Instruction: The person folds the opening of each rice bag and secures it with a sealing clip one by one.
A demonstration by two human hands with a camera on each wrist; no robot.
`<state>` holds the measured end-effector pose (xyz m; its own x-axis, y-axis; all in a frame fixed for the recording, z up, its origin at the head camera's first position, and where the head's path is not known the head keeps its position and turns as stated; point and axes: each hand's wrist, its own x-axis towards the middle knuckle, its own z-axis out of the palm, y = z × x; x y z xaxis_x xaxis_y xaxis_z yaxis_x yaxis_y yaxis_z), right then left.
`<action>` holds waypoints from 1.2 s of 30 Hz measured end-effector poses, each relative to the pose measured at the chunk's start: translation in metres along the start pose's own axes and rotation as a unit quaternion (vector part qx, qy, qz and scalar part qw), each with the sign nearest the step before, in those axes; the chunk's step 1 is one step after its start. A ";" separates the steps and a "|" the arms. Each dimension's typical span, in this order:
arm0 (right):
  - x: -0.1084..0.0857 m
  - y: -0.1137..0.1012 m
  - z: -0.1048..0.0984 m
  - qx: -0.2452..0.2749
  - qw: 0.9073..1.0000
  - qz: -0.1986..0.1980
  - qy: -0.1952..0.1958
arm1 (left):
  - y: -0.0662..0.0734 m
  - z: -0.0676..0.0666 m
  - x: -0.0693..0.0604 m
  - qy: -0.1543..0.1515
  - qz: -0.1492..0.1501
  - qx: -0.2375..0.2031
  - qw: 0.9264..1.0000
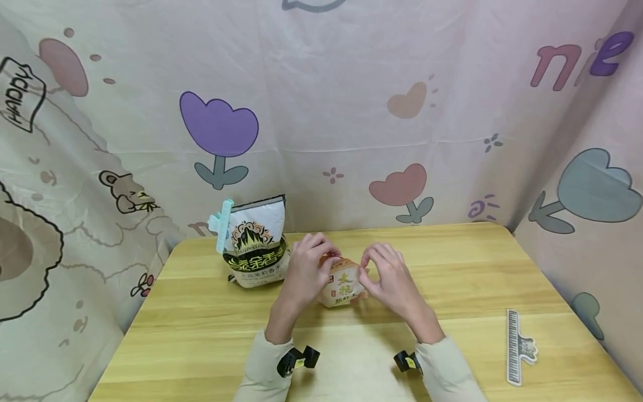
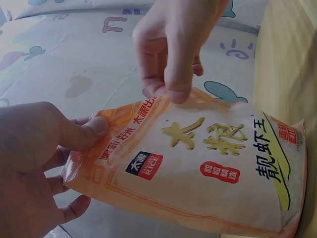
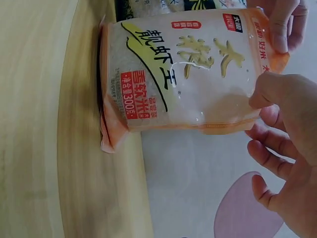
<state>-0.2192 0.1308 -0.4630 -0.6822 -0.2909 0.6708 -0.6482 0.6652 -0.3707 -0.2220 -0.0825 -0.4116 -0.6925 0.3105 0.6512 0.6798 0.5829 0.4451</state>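
A small orange-and-white bag of rice [image 1: 343, 291] stands on the table between both hands, its printed front towards me. At its upper left corner, my left hand [image 1: 306, 273] pinches the orange top edge between thumb and fingers; the left wrist view shows this bag [image 2: 198, 183] tilted beneath the thumb. My right hand [image 1: 394, 282] pinches the upper right edge of the bag, thumb against forefinger. In the right wrist view, the other fingers of that right hand [image 3: 297, 129] are curled apart from the bag [image 3: 148, 64].
Left of the hands stands a larger white, black and green rice bag [image 1: 257, 245], with a light-blue clip [image 1: 224, 226] on its folded top left side. A grey-and-white clip [image 1: 516, 347] lies on the wooden table [image 1: 452, 251] at the right. A printed curtain [image 1: 321, 111] hangs behind.
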 end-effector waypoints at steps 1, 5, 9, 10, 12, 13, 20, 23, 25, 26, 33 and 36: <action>0.000 0.001 -0.001 -0.003 1.000 0.002 -0.006 | 0.000 0.000 0.000 -0.003 0.000 -0.002 1.000; -0.002 0.003 -0.006 -0.009 0.999 0.028 -0.044 | -0.002 0.000 0.000 -0.009 -0.003 -0.010 1.000; -0.005 0.004 -0.015 0.035 0.994 0.063 -0.087 | -0.002 -0.001 0.000 -0.016 0.001 -0.025 1.000; -0.006 0.004 -0.017 0.050 0.993 0.068 -0.088 | -0.002 -0.001 0.000 -0.018 0.003 -0.028 0.999; -0.005 0.003 -0.019 0.080 0.991 0.068 -0.080 | -0.002 -0.001 0.000 -0.023 0.009 -0.036 0.999; -0.004 0.002 -0.019 0.093 0.991 0.062 -0.071 | -0.002 -0.002 0.000 -0.027 0.013 -0.041 0.999; 0.003 -0.012 -0.009 0.117 0.991 0.040 -0.058 | 0.001 -0.009 0.001 -0.059 0.022 -0.066 0.996; 0.004 -0.017 -0.005 0.113 0.990 0.043 -0.074 | 0.002 -0.010 0.001 -0.071 0.000 -0.055 0.996; 0.003 -0.018 -0.003 0.112 0.989 0.046 -0.080 | 0.004 -0.011 0.001 -0.075 -0.011 -0.033 0.997; 0.003 -0.019 -0.003 0.113 0.989 0.047 -0.081 | 0.004 -0.011 0.001 -0.075 -0.011 -0.020 0.997; 0.001 -0.019 -0.002 0.119 0.988 0.048 -0.086 | 0.007 -0.014 -0.002 -0.085 -0.010 0.032 0.996; 0.001 -0.019 -0.002 0.123 0.987 0.043 -0.091 | 0.007 -0.016 -0.003 -0.094 -0.029 0.058 0.993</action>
<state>-0.2069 0.1188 -0.4541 -0.7731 -0.3743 0.5120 -0.6327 0.5117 -0.5813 -0.2114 -0.0906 -0.4003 -0.7695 0.4030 0.4955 0.6131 0.6833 0.3964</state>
